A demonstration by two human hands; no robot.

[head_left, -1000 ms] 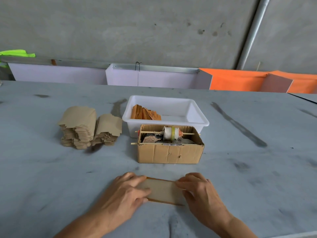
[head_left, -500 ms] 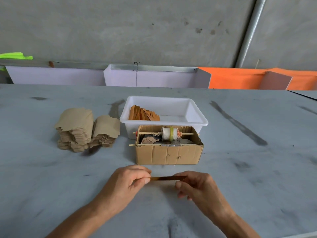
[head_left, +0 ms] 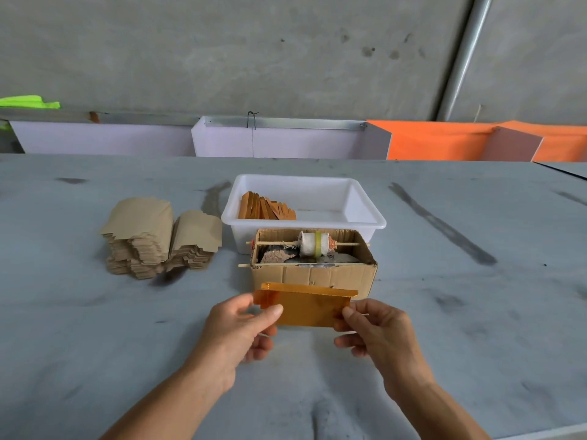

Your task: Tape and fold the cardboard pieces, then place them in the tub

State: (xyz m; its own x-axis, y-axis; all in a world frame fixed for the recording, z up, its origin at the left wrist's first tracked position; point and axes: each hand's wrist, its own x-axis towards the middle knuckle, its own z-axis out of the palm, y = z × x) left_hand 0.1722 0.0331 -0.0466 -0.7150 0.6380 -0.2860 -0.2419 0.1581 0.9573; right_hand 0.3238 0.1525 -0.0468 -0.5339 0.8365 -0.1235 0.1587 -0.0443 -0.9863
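Hands: your left hand (head_left: pixel 241 325) and right hand (head_left: pixel 374 328) pinch the folded cardboard piece (head_left: pixel 306 308) by its ends, lifted for checking.
Destination: white tub (head_left: pixel 368 214), 12 o'clock, behind the tape box (head_left: pixel 313 276).

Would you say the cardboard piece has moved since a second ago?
Yes. The cardboard piece has been lifted off the table and raised upright, now overlapping the cardboard box front.

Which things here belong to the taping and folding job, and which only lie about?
Belonging to the job:
- orange folded piece, held by left hand and right hand
- white tub with finished pieces
- stacks of flat cardboard pieces
- cardboard box with tape roll on a stick

Lying about:
- orange bins
- pale bins
- green cloth
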